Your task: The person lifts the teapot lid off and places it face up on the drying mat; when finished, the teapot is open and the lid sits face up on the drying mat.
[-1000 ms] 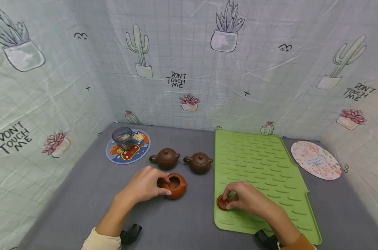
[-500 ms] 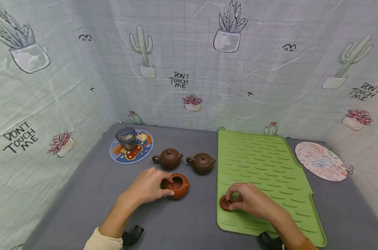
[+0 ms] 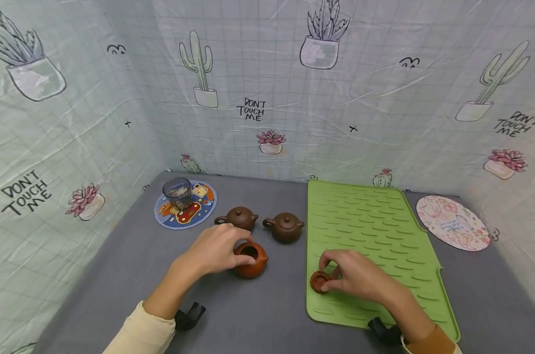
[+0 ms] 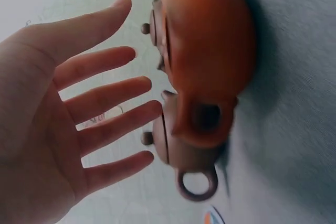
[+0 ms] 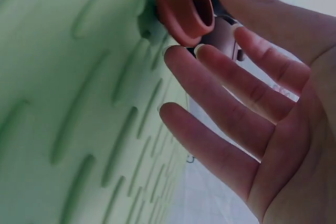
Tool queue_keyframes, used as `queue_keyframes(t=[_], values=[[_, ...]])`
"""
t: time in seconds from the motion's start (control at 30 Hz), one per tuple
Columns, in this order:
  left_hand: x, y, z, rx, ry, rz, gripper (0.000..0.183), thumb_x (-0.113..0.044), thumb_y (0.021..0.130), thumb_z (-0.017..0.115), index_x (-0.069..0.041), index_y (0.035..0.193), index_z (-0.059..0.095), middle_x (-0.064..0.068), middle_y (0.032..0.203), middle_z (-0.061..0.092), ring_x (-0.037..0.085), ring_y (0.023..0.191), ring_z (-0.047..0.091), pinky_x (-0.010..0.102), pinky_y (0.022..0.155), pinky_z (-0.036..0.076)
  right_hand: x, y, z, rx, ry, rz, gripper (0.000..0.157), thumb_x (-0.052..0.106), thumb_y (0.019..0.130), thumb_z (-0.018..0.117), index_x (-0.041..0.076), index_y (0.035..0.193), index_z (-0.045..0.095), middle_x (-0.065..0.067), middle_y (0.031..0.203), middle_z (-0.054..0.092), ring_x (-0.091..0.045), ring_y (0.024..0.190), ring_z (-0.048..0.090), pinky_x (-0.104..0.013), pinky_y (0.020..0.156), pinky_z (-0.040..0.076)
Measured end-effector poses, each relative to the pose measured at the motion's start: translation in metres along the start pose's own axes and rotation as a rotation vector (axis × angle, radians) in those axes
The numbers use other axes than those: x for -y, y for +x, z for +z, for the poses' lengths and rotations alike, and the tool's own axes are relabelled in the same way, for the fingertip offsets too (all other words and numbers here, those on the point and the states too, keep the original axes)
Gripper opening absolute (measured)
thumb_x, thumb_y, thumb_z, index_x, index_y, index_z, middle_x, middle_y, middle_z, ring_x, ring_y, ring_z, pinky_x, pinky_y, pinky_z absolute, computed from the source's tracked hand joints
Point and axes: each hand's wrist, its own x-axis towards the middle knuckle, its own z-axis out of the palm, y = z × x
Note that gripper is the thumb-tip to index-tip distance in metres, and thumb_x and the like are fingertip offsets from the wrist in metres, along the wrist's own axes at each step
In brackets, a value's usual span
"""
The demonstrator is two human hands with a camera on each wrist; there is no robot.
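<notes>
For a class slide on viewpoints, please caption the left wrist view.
Outspread left hand near an orange teapot; two brown teapots behind.

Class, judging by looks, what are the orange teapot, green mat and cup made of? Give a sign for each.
Orange teapot: probably unglazed clay, smooth with a soft sheen; even, earthy colour.
Green mat: likely silicone or soft plastic, fairly matt; moulded ridges.
Cup: glass or plastic, smooth-looking; dark-tinted but see-through, so I can't tell which.
</notes>
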Motion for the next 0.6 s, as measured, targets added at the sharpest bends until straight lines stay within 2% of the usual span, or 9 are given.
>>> queue_keyframes(t=[0.13,0.23,0.37,0.6], values=[[-0.006,0.012,-0.003,-0.019,-0.014,0.042,0.039,-0.048,0.083,0.082,-0.025,0.114,0.075,-0.006,0.117,0.075,0.015,0.102,0.071,0.037,0.078,0.058,0.002,0.002,-0.006,-0.017,-0.071,0.007,0.029,0.038,0.086,0.082,0.019,0.104,0.069,0.004,0.105,0.074,0.000,0.080,0.071,-0.022,0.066,0.053],[-0.008,0.019,-0.002,-0.024,-0.023,0.057,0.040,-0.047,0.084,0.081,-0.025,0.117,0.075,-0.004,0.127,0.071,0.018,0.113,0.070,0.043,0.088,0.059,0.004,0.005,-0.012,-0.034,-0.111,0.020,0.030,0.041,0.088,0.079,0.020,0.108,0.071,0.003,0.109,0.075,-0.001,0.082,0.071,-0.023,0.067,0.053],[-0.009,0.028,0.002,-0.037,-0.049,0.061,0.039,-0.044,0.085,0.082,-0.024,0.118,0.075,-0.002,0.128,0.068,0.020,0.115,0.068,0.045,0.093,0.058,0.005,0.014,-0.018,-0.084,-0.185,0.001,0.030,0.037,0.088,0.080,0.020,0.111,0.072,0.002,0.111,0.075,-0.007,0.088,0.073,-0.026,0.071,0.056],[-0.011,0.043,0.012,-0.094,-0.104,0.033,0.041,-0.040,0.087,0.081,-0.019,0.122,0.075,0.001,0.130,0.066,0.024,0.112,0.069,0.045,0.091,0.058,0.009,0.041,-0.025,-0.200,-0.331,-0.080,0.034,0.035,0.088,0.081,0.021,0.118,0.073,0.001,0.118,0.074,-0.020,0.101,0.073,-0.037,0.077,0.059]])
